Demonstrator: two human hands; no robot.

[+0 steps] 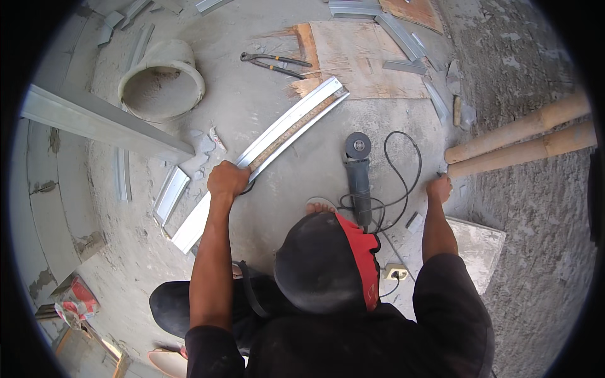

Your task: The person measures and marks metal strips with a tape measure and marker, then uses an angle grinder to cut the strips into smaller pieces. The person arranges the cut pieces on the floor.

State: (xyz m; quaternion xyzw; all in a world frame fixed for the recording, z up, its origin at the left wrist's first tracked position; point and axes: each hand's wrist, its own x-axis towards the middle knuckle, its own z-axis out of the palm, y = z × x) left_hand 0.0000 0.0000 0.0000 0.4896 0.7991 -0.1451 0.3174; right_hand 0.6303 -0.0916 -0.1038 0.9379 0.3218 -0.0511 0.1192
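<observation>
Apparently for steadiness, the left hand (227,179) clasps the metal channel (275,138); whether the right hand (439,188) grips anything, I can't tell.

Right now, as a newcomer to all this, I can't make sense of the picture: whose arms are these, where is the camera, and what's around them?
No machine here: these are a person's own bare hands. The one picture comes from a wide camera worn on the person's head, looking down, so straight edges bend near the rim. The left hand grips a long metal strip. The right hand is low, close to the ends of two poles; whether it holds anything small, I can't tell. On the grey floor are a grinder, pincers, a round tub and a wooden board.
</observation>
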